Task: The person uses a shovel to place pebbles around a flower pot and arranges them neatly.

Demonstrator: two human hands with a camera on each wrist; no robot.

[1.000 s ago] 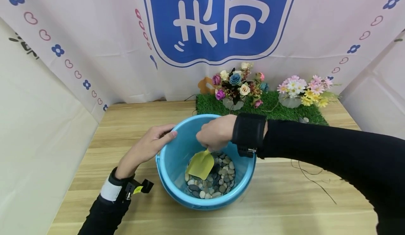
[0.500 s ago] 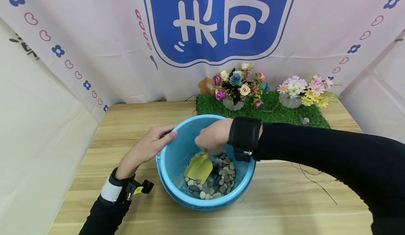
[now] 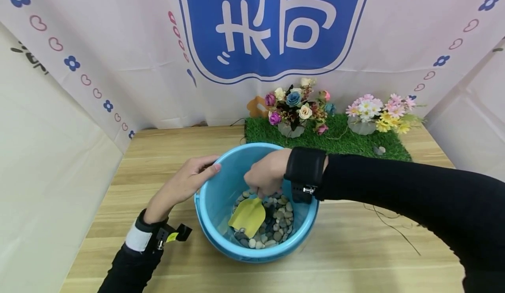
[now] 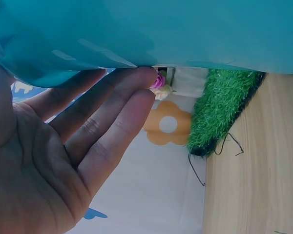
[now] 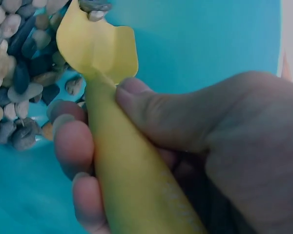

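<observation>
A light blue bucket (image 3: 209, 234) stands on the wooden table, with many smooth pebbles (image 3: 278, 225) across its bottom. My left hand (image 3: 189, 179) holds the bucket's left rim, thumb over the edge and fingers along the outside wall. In the left wrist view those fingers (image 4: 112, 139) lie against the outer wall. Down inside the bucket, my right hand (image 3: 268, 172) grips a yellow toy shovel (image 3: 248, 216) by its handle. The right wrist view shows the thumb and fingers wrapped round that handle, and a few pebbles (image 5: 95, 7) at the blade's tip.
Behind the bucket lies an artificial grass mat (image 3: 339, 137). On it stand a vase of mixed roses (image 3: 296, 107) and a vase of pink and yellow flowers (image 3: 378, 113). Small stones (image 3: 379, 150) sit at the mat's right. Thin dark strings (image 3: 394, 227) lie right of the bucket.
My right hand has shifted slightly left and down, and the shovel's blade has moved left and lower over the pebbles. The left hand and the bucket have stayed in place.
</observation>
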